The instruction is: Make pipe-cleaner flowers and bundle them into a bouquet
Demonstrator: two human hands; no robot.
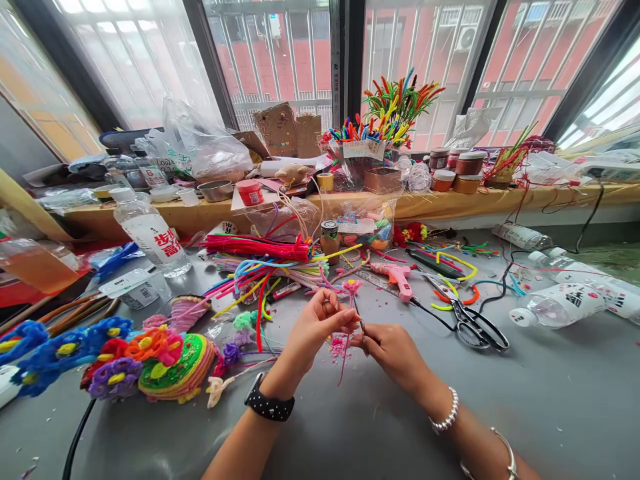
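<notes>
My left hand [320, 327] and my right hand [387, 347] meet over the grey table [550, 413], both pinched on a thin pink pipe cleaner stem [351, 313] that ends in a small fuzzy pink flower head [352, 287]. The stem's loose end hangs down between my hands. Pink fluff [339, 345] lies on the table right under them. A black watch sits on my left wrist and bead bracelets on my right.
A pile of coloured pipe cleaners [260, 260] lies behind my hands. Scissors [467, 320] and a pink glue gun [397, 277] are to the right, finished pipe-cleaner flowers [150, 363] to the left. Plastic bottles [560, 303] lie at right, one bottle [150, 230] stands at left.
</notes>
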